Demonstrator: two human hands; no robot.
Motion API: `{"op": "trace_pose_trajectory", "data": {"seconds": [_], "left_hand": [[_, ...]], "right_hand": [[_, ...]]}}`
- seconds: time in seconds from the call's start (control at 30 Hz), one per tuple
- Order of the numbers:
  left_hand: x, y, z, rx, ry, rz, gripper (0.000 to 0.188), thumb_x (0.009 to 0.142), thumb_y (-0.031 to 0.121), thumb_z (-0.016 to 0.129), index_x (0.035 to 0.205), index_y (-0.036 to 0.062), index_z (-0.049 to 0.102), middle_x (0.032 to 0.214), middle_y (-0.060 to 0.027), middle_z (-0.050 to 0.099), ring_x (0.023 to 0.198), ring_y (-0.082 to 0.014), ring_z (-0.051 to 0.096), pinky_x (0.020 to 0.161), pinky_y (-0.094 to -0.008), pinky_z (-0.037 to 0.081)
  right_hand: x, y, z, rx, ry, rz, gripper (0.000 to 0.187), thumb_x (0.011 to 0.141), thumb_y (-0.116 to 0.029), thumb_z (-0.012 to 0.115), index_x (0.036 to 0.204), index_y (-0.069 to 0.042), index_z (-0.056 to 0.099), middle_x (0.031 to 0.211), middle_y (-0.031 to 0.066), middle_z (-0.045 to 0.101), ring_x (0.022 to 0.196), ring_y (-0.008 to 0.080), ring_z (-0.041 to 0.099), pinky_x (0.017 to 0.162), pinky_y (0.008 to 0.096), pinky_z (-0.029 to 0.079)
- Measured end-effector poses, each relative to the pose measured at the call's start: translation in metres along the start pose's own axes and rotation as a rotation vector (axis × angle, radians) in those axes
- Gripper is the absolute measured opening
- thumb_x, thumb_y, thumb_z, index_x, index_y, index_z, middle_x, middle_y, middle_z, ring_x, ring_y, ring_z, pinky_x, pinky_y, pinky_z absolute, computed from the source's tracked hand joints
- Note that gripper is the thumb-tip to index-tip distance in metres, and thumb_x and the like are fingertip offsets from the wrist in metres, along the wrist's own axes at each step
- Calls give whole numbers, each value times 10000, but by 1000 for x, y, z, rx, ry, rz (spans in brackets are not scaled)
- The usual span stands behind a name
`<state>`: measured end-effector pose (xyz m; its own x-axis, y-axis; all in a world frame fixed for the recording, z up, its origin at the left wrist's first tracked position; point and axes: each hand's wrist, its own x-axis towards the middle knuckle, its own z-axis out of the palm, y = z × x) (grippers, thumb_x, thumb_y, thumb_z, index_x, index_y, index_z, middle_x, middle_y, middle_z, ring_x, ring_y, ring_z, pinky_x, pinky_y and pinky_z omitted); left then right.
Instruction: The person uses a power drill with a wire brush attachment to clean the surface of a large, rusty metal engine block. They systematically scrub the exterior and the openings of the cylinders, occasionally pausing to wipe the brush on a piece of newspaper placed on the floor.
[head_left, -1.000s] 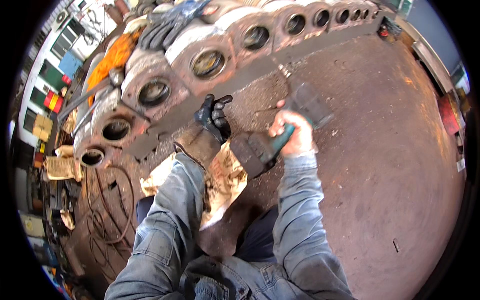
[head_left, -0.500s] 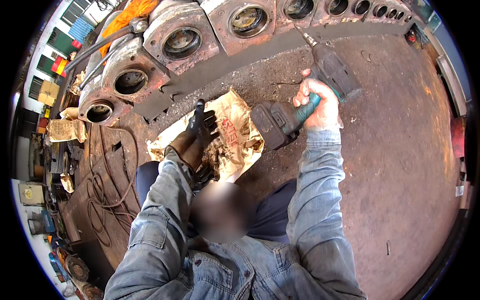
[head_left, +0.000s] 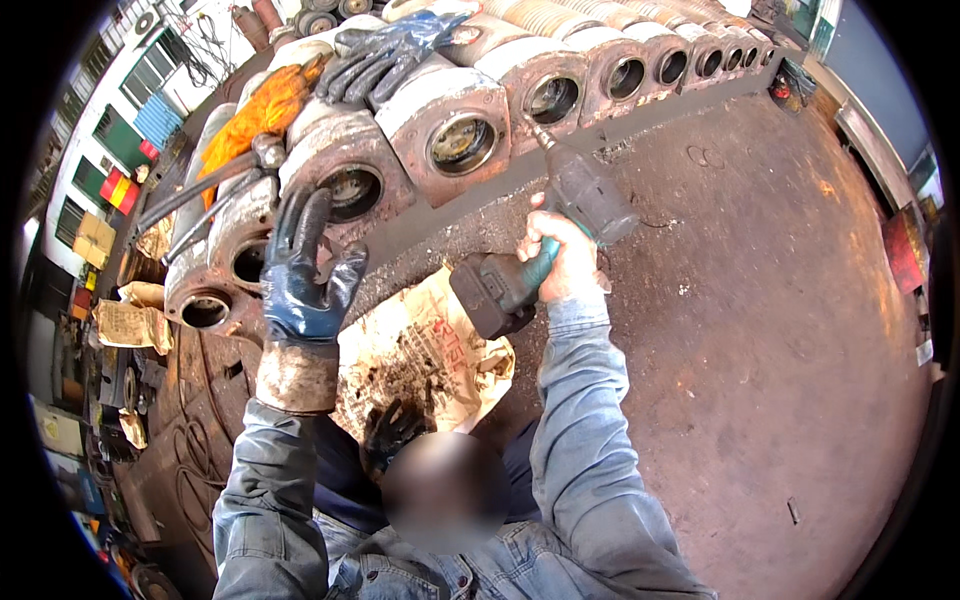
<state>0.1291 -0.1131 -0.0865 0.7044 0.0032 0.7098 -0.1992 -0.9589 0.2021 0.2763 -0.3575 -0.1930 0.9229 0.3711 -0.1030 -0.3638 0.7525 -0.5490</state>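
Note:
My left hand (head_left: 308,275), in a dark blue coated glove with a soiled cuff, is raised at the near left end of a row of rusty flanged cylinders (head_left: 410,150). Its fingers stretch upward, thumb apart, nothing held. They overlap a flange and its round bore; whether they touch I cannot tell. My bare right hand (head_left: 565,250) grips the teal handle of a black cordless power driver (head_left: 590,195). The battery points toward me. Its thin metal bit angles up and left, its tip appearing close to a flange's lower edge; contact is unclear.
Below the row lies a stained paper sack (head_left: 410,350), a black glove (head_left: 393,432) at its near edge. On the cylinders rest blue gloves (head_left: 385,60), an orange cloth (head_left: 255,120) and long-handled metal tools (head_left: 215,180). Coiled hose (head_left: 190,450) lies left on the dirty floor.
My left hand has risen up and left from above the paper sack to the flanges. The driver and right hand have shifted left in view. More of the cylinder tops now shows.

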Motion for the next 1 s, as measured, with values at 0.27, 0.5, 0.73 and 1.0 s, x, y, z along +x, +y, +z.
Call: {"op": "trace_pose_trajectory", "data": {"seconds": [0.27, 0.5, 0.73, 1.0], "left_hand": [[30, -7, -24, 51, -83, -28, 583, 823, 223, 749, 1337, 19, 565, 1375, -260, 535, 1313, -435, 486, 1096, -478, 390], [33, -53, -22, 238, -107, 128, 563, 833, 246, 742, 1312, 8, 566, 1361, -274, 527, 1275, -464, 498, 1078, -510, 396], [30, -66, -21, 120, -176, 16, 522, 886, 100, 697, 1374, 14, 533, 1430, -200, 492, 1299, -319, 518, 1041, -406, 475], [29, -73, -21, -206, -188, -130, 472, 910, 70, 667, 1359, 0, 542, 1417, -169, 509, 1218, -255, 571, 1006, -360, 494]], "right_hand": [[12, 20, 9, 109, -101, 13, 414, 836, -85, 618, 1226, 12, 517, 715, 45, 513, 600, 171, 495, 623, 339, 438], [7, 24, 19, 115, -94, 11, 410, 825, -51, 637, 1213, 52, 552, 719, 53, 531, 611, 164, 505, 616, 318, 436], [17, 34, 6, 117, -47, 21, 367, 817, -42, 648, 1166, 49, 583, 713, 52, 540, 599, 165, 501, 606, 326, 436], [15, 24, 9, 222, -125, 83, 292, 852, -94, 584, 1124, 5, 556, 697, 41, 496, 585, 165, 468, 612, 351, 424]]}}
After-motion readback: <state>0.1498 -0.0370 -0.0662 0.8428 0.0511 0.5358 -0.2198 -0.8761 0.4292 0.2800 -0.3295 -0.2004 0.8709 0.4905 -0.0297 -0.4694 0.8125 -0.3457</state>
